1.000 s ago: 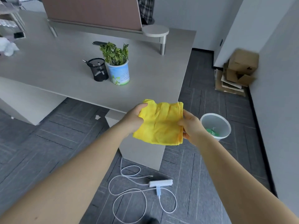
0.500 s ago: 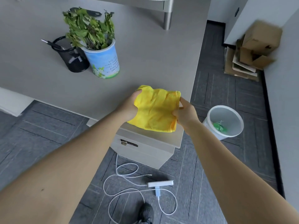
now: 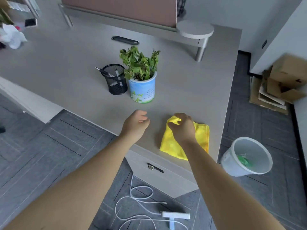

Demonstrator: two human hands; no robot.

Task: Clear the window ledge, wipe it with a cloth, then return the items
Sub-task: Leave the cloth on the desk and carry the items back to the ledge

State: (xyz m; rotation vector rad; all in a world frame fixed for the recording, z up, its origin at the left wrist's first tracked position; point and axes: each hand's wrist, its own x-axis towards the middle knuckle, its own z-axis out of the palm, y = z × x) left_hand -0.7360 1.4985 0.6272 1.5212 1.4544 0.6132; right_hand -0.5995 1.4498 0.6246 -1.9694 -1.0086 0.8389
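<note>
Folded yellow cloth on desk w/ R hand above, both hands released.

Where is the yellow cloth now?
In the head view, the yellow cloth lies on the desk's near right corner, under the right hand, with the white bin beside it.

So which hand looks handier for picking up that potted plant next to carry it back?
Probably the left hand. It hangs loose and holds nothing, just in front of the potted plant on the desk. The right hand is over the yellow cloth, farther to the side.
</note>
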